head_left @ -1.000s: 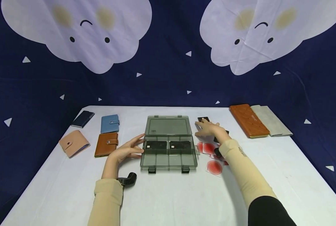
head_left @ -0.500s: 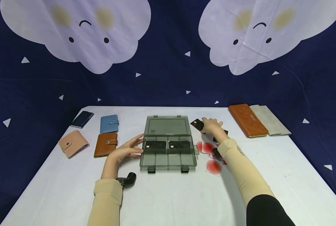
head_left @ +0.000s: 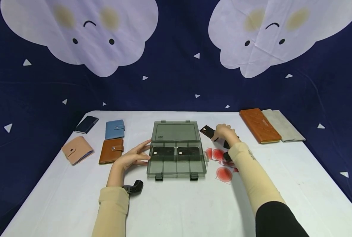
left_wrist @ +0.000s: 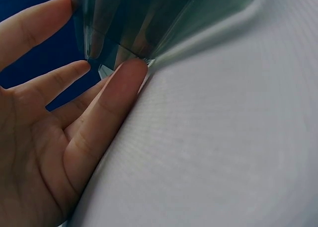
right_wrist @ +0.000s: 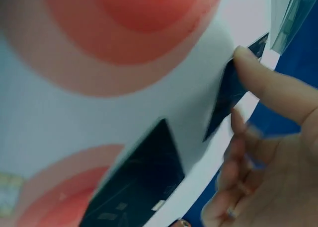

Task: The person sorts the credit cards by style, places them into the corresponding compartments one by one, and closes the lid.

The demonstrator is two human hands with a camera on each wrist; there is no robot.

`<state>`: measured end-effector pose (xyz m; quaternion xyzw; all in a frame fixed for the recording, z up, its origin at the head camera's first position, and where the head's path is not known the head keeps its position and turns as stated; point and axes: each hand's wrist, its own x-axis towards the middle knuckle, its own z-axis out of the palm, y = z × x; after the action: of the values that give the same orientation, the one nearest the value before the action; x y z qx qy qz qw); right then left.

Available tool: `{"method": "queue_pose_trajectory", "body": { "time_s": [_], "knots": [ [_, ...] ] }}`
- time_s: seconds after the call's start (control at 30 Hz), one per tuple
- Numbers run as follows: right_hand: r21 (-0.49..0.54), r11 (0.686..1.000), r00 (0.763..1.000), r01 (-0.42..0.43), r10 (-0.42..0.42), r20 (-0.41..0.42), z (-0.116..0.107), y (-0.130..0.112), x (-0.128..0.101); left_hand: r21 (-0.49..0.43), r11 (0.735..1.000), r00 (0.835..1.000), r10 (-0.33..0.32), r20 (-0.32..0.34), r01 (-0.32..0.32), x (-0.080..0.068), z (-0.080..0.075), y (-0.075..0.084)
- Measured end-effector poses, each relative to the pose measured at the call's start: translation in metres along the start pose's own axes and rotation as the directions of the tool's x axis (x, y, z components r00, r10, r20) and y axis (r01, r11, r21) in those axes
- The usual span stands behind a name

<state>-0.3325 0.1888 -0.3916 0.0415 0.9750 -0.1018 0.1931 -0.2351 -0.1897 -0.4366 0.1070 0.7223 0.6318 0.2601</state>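
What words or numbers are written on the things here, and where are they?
No text here can be read for sure.
Sleeve of the right arm: small dark print, too small to read.
Long orange wallet: a tiny stamped mark, too blurred to read.
Lid of the plastic box: a small label, unreadable.
Black card in the right hand: pale marks, too small to read.

The left hand [head_left: 132,157] lay open, palm turned inward, its straight fingers [left_wrist: 117,90] spread and reaching toward the middle of the table. The left forearm ran back to the near edge in a tan sleeve. The right hand [head_left: 224,132] was raised toward the far right part of the table, thumb [right_wrist: 263,85] and fingers curled in a pinch, wrist bent, forearm angled in from the near right.
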Motion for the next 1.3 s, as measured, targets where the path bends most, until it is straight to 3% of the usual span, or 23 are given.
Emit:
{"method": "queue_pose_trajectory", "body": {
  "time_s": [0.4, 0.57, 0.63, 0.7, 0.8, 0.83, 0.9, 0.93, 1.03, 1.1, 1.2, 1.3],
  "knots": [
    [0.025, 0.999, 0.998, -0.035, 0.033, 0.056, -0.001, 0.011, 0.001, 0.006, 1.000, 1.000, 0.009, 0.010, -0.009, -0.001, 0.000, -0.001],
    [0.056, 0.998, 0.999, 0.029, -0.031, 0.025, -0.002, 0.015, -0.004, -0.001, 1.000, 1.000, 0.009, 0.008, -0.009, -0.002, 0.001, 0.000],
    [0.129, 0.988, 0.996, 0.084, -0.084, -0.010, -0.001, 0.019, -0.001, -0.004, 1.000, 1.000, 0.012, 0.008, -0.011, -0.002, 0.001, 0.000],
    [0.263, 0.950, 0.986, 0.166, -0.153, -0.070, 0.006, 0.029, 0.010, -0.006, 1.000, 1.000, 0.010, 0.005, -0.010, -0.001, 0.002, 0.000],
    [0.488, 0.816, 0.949, 0.310, -0.235, -0.211, 0.029, 0.062, 0.068, -0.006, 1.000, 1.000, 0.006, 0.006, -0.006, -0.001, 0.002, 0.000],
    [0.535, 0.778, 0.942, 0.329, -0.235, -0.238, 0.031, 0.067, 0.076, -0.005, 1.000, 1.000, 0.005, 0.006, -0.005, -0.001, 0.002, 0.000],
    [0.573, 0.751, 0.941, 0.327, -0.201, -0.273, 0.028, 0.064, 0.079, -0.004, 1.000, 1.000, 0.003, 0.007, -0.003, 0.000, 0.002, 0.000],
    [0.581, 0.747, 0.939, 0.323, -0.179, -0.292, 0.023, 0.058, 0.072, -0.003, 1.000, 1.000, 0.004, 0.008, -0.004, 0.000, 0.002, 0.000],
    [0.615, 0.735, 0.950, 0.287, -0.137, -0.280, -0.007, 0.018, 0.011, -0.006, 1.000, 1.000, 0.004, 0.008, -0.004, 0.000, 0.002, 0.000],
    [0.649, 0.685, 0.940, 0.329, -0.175, -0.292, -0.018, 0.000, -0.013, -0.008, 1.000, 1.000, 0.005, 0.008, -0.005, 0.000, 0.001, 0.000],
    [0.691, 0.626, 0.933, 0.361, -0.250, -0.260, -0.025, -0.022, -0.029, -0.012, 1.000, 1.000, 0.009, 0.007, -0.009, 0.000, 0.001, 0.000],
    [0.675, 0.639, 0.927, 0.370, -0.304, -0.220, -0.023, -0.040, -0.037, -0.012, 1.000, 1.000, 0.012, 0.008, -0.012, 0.001, 0.001, -0.001]
  ]
}}
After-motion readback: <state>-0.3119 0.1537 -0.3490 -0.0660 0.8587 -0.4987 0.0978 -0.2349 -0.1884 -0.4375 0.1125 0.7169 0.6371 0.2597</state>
